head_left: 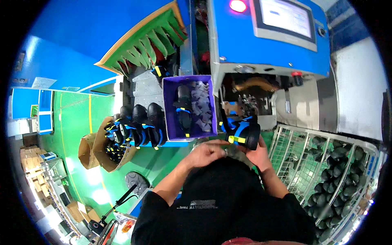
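A black shoe upper with blue trim and a yellow tab (245,134) is in front of the blue machine. Round its near right end wraps my right hand (259,157), fingers partly behind it. Just left of the shoe upper is my left hand (205,154), its index finger stretched toward the yellow tab and the other fingers curled in. Something small and shiny shows at those curled fingers, but I cannot make it out. Left of the machine stands a purple box (166,107) with another black and blue shoe upper (184,108) and several grey pieces (201,104).
Several shoe uppers (154,120) stand in a row left of the box. Beyond them are cardboard boxes (98,143) with more uppers. A white wire rack (292,153) with dark rounded pieces (339,175) stands at right. The machine (269,53) carries a screen (286,18) and a red knob (297,74).
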Demonstrator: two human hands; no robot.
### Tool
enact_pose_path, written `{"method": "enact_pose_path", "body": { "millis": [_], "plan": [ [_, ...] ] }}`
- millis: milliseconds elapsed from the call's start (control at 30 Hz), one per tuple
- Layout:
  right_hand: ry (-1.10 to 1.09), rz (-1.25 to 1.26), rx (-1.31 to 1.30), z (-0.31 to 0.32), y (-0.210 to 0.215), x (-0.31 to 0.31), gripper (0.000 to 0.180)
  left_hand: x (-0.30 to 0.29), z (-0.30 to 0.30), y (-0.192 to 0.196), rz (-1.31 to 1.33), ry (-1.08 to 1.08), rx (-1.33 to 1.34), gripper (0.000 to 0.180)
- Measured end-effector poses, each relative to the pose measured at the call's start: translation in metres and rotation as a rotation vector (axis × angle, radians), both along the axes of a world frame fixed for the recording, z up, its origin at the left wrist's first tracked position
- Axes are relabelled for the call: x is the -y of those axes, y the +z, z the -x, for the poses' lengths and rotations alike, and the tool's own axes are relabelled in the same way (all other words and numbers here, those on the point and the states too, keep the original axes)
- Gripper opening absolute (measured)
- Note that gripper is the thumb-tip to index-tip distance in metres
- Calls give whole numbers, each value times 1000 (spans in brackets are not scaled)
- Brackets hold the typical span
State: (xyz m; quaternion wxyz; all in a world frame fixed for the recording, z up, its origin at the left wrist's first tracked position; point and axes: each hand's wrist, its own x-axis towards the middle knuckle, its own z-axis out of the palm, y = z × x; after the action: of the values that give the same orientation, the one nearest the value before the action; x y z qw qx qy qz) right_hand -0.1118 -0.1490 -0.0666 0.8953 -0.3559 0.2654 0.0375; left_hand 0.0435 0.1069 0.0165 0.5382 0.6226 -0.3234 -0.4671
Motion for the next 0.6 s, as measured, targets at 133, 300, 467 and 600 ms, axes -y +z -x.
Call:
{"method": "enact_pose_path", "body": {
  "millis": [133,300,467,600],
  "plan": [
    [61,-344,-196,-52,28,-17,56,-4,-2,17,269,40,211,12],
    [-25,-342,-236,-69,-37,-37,63,-25,-33,-20,-154,456,-2,24],
    [-79,-349,-430,-93,-8,-66,87,-76,-32,-56,-491,518,396,30],
    [-168,-278,-557,-122,-32,-78,107,-86,-30,-75,-359,486,378,26]
  ]
}}
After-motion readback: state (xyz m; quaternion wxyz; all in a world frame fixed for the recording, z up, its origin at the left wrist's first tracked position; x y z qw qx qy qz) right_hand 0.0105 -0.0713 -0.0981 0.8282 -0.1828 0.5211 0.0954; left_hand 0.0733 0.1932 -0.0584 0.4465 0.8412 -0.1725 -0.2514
